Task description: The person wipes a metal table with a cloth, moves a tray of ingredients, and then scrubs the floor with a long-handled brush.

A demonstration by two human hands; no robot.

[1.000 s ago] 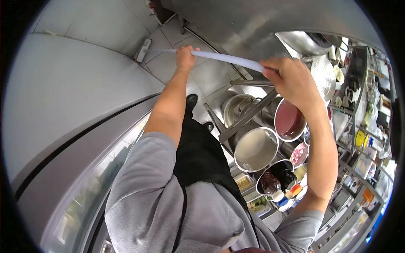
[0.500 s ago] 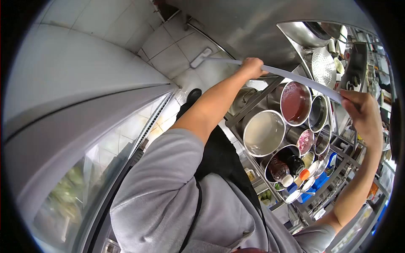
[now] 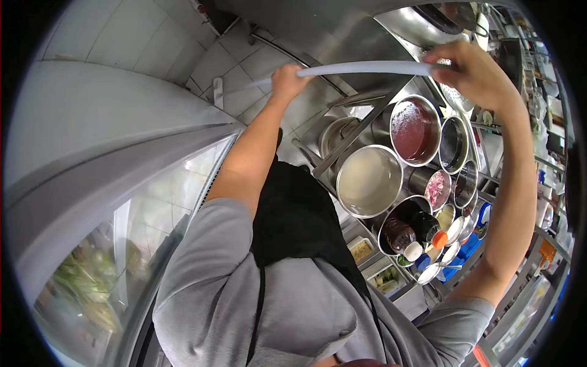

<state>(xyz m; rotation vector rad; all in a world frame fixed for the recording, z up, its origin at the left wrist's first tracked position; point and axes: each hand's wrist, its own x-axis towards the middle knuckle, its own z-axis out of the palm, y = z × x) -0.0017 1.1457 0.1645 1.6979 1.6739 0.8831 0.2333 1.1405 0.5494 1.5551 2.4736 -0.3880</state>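
Observation:
A long pale pole runs across the upper middle of the view, with a flat white head at its far end on the tiled floor. My left hand is closed round the pole partway along it. At the pole's near end, on the right, my right hand holds it between thumb and fingers. Both forearms are stretched forward, and the pots stand between and below them.
Pots of dark red liquid and pale liquid stand on a metal rack at right, near bottles. A glass-fronted fridge is on the left. A steel panel lies ahead. Tiled floor shows beyond.
Both hands have moved left and up in the view with the pole. The flat head has slid left across the floor, nearer the fridge and wall, and turned.

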